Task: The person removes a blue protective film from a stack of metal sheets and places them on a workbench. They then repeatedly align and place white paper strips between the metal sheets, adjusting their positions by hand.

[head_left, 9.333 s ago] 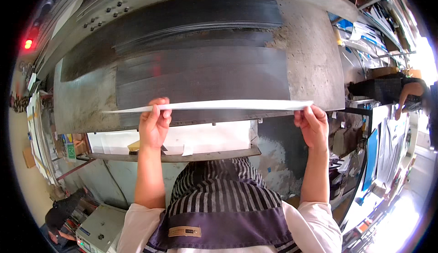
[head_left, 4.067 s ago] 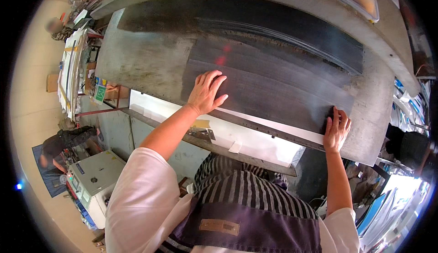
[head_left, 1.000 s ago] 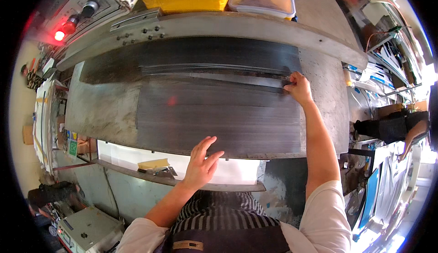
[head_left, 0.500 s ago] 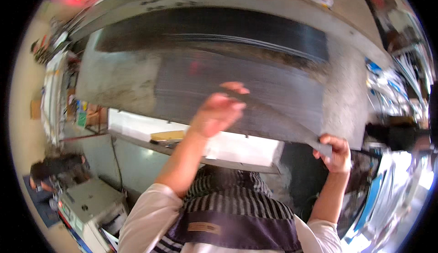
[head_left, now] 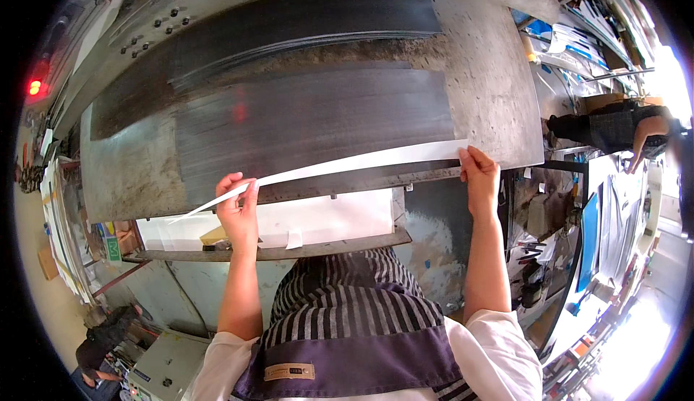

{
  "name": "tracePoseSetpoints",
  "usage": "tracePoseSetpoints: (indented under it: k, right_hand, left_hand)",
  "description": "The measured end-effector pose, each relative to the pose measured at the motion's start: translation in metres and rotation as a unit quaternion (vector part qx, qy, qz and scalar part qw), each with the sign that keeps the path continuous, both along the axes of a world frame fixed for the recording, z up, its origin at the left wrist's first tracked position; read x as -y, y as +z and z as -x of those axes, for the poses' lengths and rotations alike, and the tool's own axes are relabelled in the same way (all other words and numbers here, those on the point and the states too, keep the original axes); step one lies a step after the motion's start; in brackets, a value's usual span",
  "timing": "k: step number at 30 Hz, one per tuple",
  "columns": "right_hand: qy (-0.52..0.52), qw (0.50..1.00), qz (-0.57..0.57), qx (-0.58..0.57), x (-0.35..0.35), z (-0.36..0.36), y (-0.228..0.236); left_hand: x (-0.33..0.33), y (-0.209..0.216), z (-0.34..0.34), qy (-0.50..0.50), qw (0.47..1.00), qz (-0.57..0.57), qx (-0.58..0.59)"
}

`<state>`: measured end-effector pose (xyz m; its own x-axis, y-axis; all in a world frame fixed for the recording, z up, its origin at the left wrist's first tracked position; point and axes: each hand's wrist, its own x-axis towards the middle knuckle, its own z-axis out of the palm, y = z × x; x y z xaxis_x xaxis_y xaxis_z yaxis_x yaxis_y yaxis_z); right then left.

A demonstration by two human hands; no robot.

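A long, thin, pale strip (head_left: 361,160), bright along its face, stretches between my hands above the front of the worktable. My right hand (head_left: 480,177) pinches its right end between thumb and fingers. Farther left, my left hand (head_left: 238,213) is closed around the strip with thumb and fingertips, and the narrow left end sticks out beyond it. Under the strip lies a flat dark grey metal sheet (head_left: 311,115) on the worktable (head_left: 491,90).
A stack of dark sheets (head_left: 311,18) lies toward the back. Below the front edge is a white-lined ledge (head_left: 340,217) with a small yellow block (head_left: 214,238). A person (head_left: 614,126) is at the far right, another (head_left: 105,343) at lower left. A grey cabinet (head_left: 170,365) stands lower left.
My left hand has moved left and nearer me along the strip. My right hand has shifted left and farther from me with the strip's end. The view has turned.
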<state>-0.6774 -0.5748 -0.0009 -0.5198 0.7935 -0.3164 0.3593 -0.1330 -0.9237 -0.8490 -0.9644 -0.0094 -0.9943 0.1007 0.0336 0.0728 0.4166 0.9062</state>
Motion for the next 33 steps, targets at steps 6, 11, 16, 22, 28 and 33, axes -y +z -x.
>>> tracePoseSetpoints:
  k: [6, 11, 16, 22, 28, 33]
  right_hand:
    - [0.005, 0.968, -0.229, 0.106, 0.013, 0.003, -0.022]
    - [0.008, 0.956, -0.261, 0.130, 0.019, 0.006, -0.015]
    - [-0.002, 0.953, -0.279, 0.119, 0.020, 0.004, -0.022]
    - [-0.017, 0.957, -0.268, 0.106, 0.018, 0.001, -0.030]
    - [-0.024, 0.951, -0.279, 0.132, 0.023, 0.006, -0.021]
    - [-0.025, 0.948, -0.293, 0.121, 0.021, 0.004, -0.027]
  left_hand:
    - [0.012, -0.030, -0.002, 0.014, 0.995, 0.087, -0.037]
    - [0.009, -0.031, -0.003, 0.036, 0.996, 0.081, -0.027]
    - [0.009, -0.033, -0.002, 0.035, 0.996, 0.080, -0.035]
    - [0.010, -0.033, -0.002, 0.037, 0.995, 0.081, -0.042]
    - [0.011, -0.034, -0.002, 0.023, 0.996, 0.079, -0.042]
    - [0.012, -0.038, -0.002, 0.016, 0.995, 0.077, -0.066]
